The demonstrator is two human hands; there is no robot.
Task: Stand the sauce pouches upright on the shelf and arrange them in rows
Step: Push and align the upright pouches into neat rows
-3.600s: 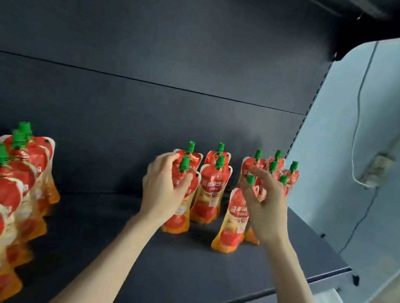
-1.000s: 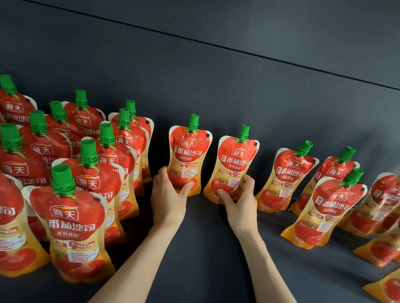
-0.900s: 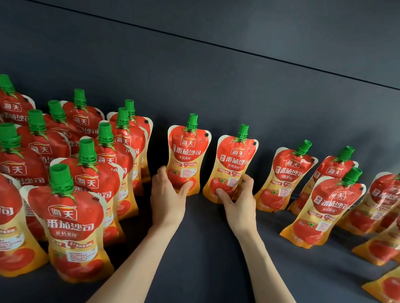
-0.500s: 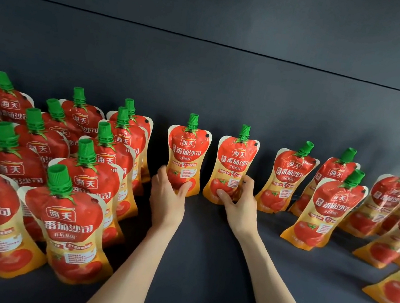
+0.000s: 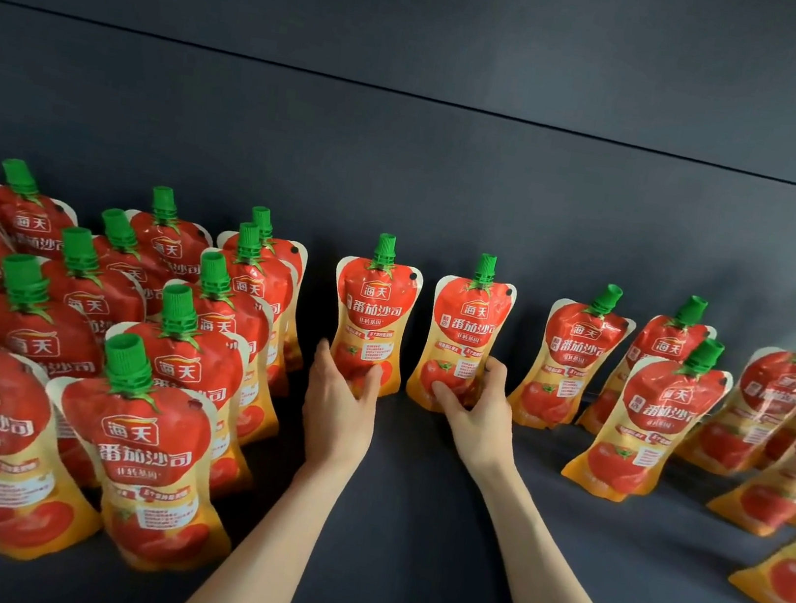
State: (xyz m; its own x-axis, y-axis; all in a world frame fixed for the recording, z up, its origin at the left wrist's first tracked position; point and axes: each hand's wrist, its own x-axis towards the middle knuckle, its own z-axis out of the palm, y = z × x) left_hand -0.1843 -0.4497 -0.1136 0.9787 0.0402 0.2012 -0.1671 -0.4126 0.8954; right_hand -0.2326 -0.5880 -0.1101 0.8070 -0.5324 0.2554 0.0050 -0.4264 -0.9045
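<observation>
left hand [image 5: 338,408] grips upright pouch [image 5: 373,315] | right hand [image 5: 477,416] grips neighbouring pouch [image 5: 466,334] | shelf [image 5: 427,538]

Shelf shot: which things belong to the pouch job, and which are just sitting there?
In the job: left hand gripping the centre-left pouch; right hand gripping the centre-right pouch; packed pouches at left; loose pouches at right; shelf.
Just there: back wall; nothing else in view.

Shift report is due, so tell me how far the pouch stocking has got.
Done: the left block of pouches stands upright in tight rows. In hand: the left hand and right hand each grip one upright pouch, the left pouch and right pouch, at the back of the shelf. Left: the right-side pouches stand loosely spaced, some leaning, not yet in rows.
</observation>
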